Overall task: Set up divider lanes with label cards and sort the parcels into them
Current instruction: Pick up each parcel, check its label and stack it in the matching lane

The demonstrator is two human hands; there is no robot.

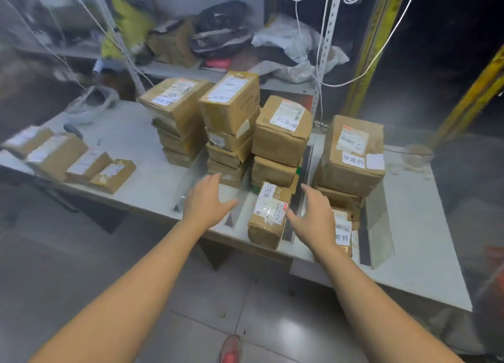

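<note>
A small brown parcel (268, 215) with white labels lies at the front edge of the grey table (141, 150), between clear divider strips (377, 221). My left hand (208, 199) hovers open to its left, and my right hand (315, 215) hovers open to its right; neither touches it. Behind it rise stacks of brown parcels (281, 133), one topped with a white label card. At the right a further stack (351, 155) carries another label card. A partly hidden parcel (344, 232) lies under my right wrist.
A row of several flat parcels (68, 158) lies on the table's left end. Two more stacks (229, 106) stand at the back. A cluttered shelf (218, 43) with bags is behind the table, white cords (321, 35) hang down, and a yellow post (469, 101) stands right.
</note>
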